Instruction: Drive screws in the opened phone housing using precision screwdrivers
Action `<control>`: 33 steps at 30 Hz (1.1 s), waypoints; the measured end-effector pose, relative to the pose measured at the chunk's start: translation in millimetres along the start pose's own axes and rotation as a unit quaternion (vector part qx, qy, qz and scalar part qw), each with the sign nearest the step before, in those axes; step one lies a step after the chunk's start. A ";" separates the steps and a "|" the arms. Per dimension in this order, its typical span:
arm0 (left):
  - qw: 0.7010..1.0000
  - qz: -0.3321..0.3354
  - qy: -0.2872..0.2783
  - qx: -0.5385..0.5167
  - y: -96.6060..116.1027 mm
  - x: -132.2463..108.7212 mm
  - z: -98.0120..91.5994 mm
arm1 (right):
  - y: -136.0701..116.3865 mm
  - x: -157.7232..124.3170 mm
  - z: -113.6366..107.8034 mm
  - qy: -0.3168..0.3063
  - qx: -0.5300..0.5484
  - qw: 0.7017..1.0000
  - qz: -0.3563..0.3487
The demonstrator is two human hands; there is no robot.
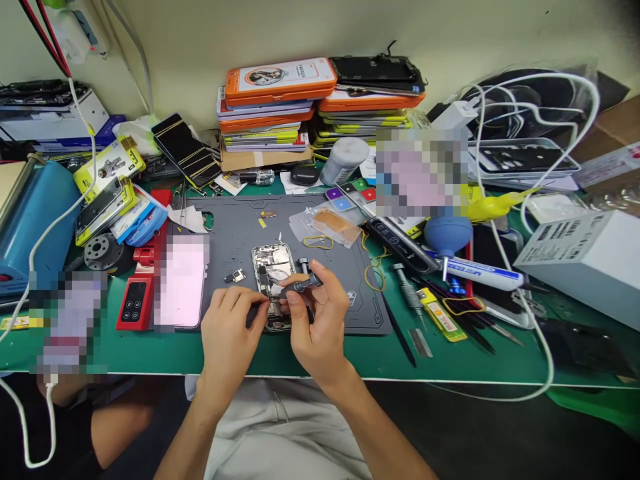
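An opened phone (273, 270) with its insides exposed lies on a grey work mat (240, 230). My right hand (317, 317) is closed around a dark screwdriver (301, 285), its tip down over the lower part of the phone. My left hand (230, 330) rests beside the phone's lower left edge, fingers curled and pinched on the phone or a thin tool that I cannot make out. A small loose part (236, 275) lies just left of the phone.
A phone screen (181, 280) lies at the mat's left end. Right of the mat are a blue air blower (447, 233), a white pen-like tool (483, 273), tweezers and picks. Stacked orange cases (277, 83) line the wall. A white box (585, 257) stands at right.
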State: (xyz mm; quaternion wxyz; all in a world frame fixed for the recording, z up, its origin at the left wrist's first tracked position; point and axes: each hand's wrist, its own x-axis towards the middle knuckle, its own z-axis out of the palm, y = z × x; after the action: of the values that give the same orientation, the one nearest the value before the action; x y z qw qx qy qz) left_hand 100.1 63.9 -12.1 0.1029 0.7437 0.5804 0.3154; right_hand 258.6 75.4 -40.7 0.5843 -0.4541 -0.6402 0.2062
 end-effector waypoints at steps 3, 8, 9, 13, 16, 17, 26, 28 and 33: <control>1.000 -0.002 -0.007 -0.002 -0.3 0.2 -1.4 | -1.3 1.0 -0.4 0.003 0.021 1.000 -0.002; 1.000 0.023 -0.002 0.020 0.0 0.6 0.1 | -2.7 0.9 0.4 0.001 0.033 0.999 0.004; 0.999 0.035 0.001 0.033 0.3 0.9 0.9 | -2.9 0.8 0.7 -0.001 0.036 0.999 0.005; 0.996 0.068 0.003 0.065 3.0 1.4 2.0 | -4.2 2.1 0.6 0.015 0.052 0.999 0.001; 0.997 0.058 0.009 0.044 5.9 0.5 -0.5 | -7.2 5.3 -1.2 0.056 0.057 0.997 0.006; 0.997 0.056 0.013 0.042 7.0 0.0 -1.7 | -8.3 6.4 -1.8 0.065 0.059 0.996 0.010; 0.987 0.077 -0.004 0.144 15.7 -0.6 -8.5 | -4.4 2.9 -2.5 0.061 0.028 0.997 0.033; 0.990 0.054 -0.016 0.131 15.7 1.3 -8.5 | -2.5 1.5 -2.0 0.042 0.010 0.998 0.047; 0.993 0.038 -0.056 0.098 13.6 8.0 -9.5 | -4.3 2.0 -2.4 0.031 0.044 0.998 0.020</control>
State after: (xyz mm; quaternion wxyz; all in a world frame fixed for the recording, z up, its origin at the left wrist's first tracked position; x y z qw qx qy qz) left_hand 106.4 65.2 5.2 0.0502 0.7885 0.5727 0.2185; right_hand 259.6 74.2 -35.6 0.6189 -0.4471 -0.6029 0.2315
